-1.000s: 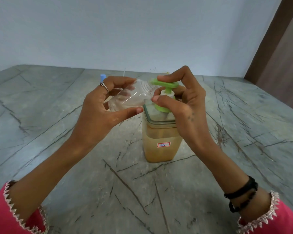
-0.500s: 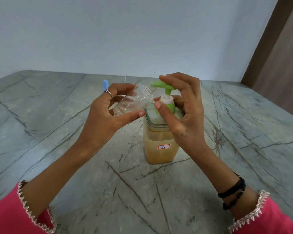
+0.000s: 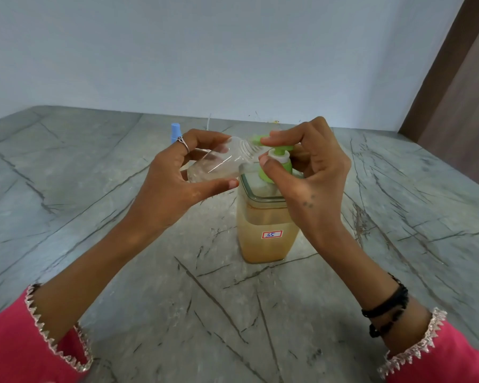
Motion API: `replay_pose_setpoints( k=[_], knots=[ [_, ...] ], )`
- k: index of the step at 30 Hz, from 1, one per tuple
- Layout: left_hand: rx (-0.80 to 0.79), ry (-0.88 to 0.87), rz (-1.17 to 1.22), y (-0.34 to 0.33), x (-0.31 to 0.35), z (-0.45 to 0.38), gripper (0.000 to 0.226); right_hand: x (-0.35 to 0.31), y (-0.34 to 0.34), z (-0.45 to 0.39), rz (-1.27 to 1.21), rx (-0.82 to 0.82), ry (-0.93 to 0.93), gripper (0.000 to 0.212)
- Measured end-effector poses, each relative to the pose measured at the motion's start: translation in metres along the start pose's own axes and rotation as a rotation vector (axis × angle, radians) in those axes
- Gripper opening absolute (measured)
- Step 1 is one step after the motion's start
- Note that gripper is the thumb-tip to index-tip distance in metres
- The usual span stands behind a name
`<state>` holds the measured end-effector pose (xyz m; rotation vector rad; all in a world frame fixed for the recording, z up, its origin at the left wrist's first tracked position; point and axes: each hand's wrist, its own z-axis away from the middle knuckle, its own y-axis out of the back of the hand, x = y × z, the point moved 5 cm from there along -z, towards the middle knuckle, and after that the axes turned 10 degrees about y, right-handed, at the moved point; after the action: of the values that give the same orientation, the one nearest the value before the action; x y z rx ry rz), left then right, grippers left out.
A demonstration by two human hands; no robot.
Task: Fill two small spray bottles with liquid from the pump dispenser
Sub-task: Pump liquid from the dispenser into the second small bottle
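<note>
Nearest, the pump dispenser [image 3: 267, 233] of amber liquid stands upright on the marble table [image 3: 122, 272], directly under both hands. The left hand [image 3: 174, 183] pinches the clear spray bottle [image 3: 219, 163] between thumb and fingers, long axis tilted near-horizontal, threaded mouth pointing right, just at the green pump head [image 3: 274, 146]. The right hand [image 3: 313, 172] curls around the pump, forefinger pressing on top. Farther back stands a blue cap [image 3: 175, 131].

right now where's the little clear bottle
In the head view, the clear bottle sits centre-left, tilted in the left hand, its threaded neck at the green pump spout of the dispenser that the right hand presses.
</note>
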<state>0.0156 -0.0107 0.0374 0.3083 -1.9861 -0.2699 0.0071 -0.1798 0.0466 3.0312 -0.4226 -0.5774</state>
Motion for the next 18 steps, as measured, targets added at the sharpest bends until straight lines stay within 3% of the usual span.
replay_pose_setpoints(
  k=[10, 18],
  knots=[
    [0.022, -0.001, 0.037, -0.0013, -0.0012, 0.0004, 0.047, -0.0010, -0.0015, 0.0040, -0.027, -0.074, 0.043, 0.041],
    [0.020, -0.030, -0.011, -0.0002, -0.0001, 0.0015, 0.048, -0.0027, 0.0004, -0.0013, -0.062, 0.004, 0.009, 0.042]
  ],
)
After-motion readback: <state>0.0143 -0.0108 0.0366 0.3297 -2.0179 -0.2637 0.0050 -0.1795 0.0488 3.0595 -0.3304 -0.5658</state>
